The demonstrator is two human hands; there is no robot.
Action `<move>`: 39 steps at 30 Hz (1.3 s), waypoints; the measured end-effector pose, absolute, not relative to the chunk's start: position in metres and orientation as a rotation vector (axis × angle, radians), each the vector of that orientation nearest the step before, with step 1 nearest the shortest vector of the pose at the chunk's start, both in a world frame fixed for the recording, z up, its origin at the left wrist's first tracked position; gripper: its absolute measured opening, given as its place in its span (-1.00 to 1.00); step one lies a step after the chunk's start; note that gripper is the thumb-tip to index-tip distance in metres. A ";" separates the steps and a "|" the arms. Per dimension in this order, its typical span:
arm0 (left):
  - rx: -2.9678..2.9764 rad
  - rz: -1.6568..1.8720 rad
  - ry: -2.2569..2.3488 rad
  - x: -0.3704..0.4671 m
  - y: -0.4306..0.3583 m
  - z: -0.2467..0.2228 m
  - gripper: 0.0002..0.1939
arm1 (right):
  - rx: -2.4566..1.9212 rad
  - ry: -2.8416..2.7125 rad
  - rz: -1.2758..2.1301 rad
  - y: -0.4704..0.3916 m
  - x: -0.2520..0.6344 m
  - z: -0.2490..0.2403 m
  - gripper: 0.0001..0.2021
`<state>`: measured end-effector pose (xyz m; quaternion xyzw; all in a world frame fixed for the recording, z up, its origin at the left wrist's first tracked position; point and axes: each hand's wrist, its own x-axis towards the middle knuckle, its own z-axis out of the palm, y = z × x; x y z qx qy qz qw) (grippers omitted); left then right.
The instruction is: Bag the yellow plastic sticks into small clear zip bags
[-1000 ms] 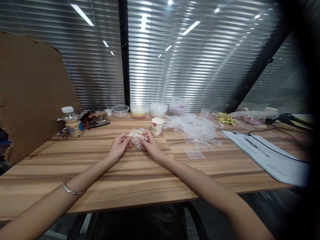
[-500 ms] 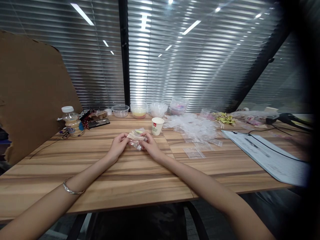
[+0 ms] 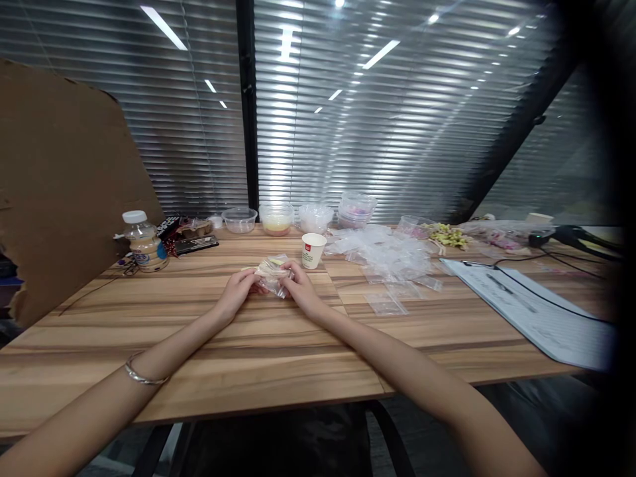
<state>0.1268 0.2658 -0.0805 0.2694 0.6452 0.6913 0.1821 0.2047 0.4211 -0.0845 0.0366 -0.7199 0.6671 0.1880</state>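
Between my two hands is a small clear plastic bag (image 3: 273, 278) with something pale and a bit of yellow-green in it; its contents are too small to name. My left hand (image 3: 238, 291) pinches the bag's left side, its fingertips partly hidden. On the other side my right hand (image 3: 301, 288) is closed on the bag's right edge with thumb and fingers. Just behind my right hand stands a white paper cup (image 3: 313, 252) with a red label, upright on the wooden table (image 3: 278, 364).
Flat clear plastic bags (image 3: 392, 258) lie piled right of the cup. Clear plastic tubs (image 3: 277, 218) line the back by the blinds. A capped bottle (image 3: 144, 242) stands left beside a cardboard panel (image 3: 64, 172). A clipboard (image 3: 527, 311) with a cable across it lies at the right.
The plastic bag has shifted and turned slightly between my fingers. My left fingers have curled a little further under it. Everything else on the table stays where it was.
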 end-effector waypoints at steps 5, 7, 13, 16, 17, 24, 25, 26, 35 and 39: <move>0.806 1.887 1.984 0.129 0.263 -0.076 -0.79 | 0.123 -2.061 1.820 0.421 0.205 -0.084 -0.81; 0.856 1.859 2.032 0.129 0.262 -0.076 -0.78 | 0.137 -2.068 1.777 0.422 0.205 -0.084 -0.82; 0.956 1.854 2.050 0.125 0.263 -0.081 -0.70 | 0.158 -2.137 1.657 0.423 0.207 -0.084 -0.80; 0.922 1.936 1.992 0.124 0.264 -0.085 -0.75 | 0.160 -2.147 1.672 0.422 0.207 -0.085 -0.78; 0.915 1.961 1.982 0.124 0.264 -0.085 -0.76 | 0.174 -2.147 1.687 0.421 0.206 -0.086 -0.77; 0.937 2.047 2.117 0.131 0.261 -0.076 -0.76 | 0.211 -2.209 1.682 0.422 0.203 -0.094 -0.79; 0.945 2.045 2.133 0.132 0.261 -0.075 -0.75 | 0.209 -2.214 1.668 0.422 0.202 -0.095 -0.80; 0.946 2.044 2.144 0.133 0.261 -0.074 -0.75 | 0.208 -2.218 1.654 0.423 0.202 -0.095 -0.80; 0.999 1.903 2.194 0.125 0.263 -0.079 -0.74 | 0.130 -2.178 1.766 0.429 0.196 -0.098 -0.80; 1.156 1.579 2.205 0.125 0.265 -0.085 -0.72 | 0.146 -2.146 1.807 0.431 0.194 -0.098 -0.82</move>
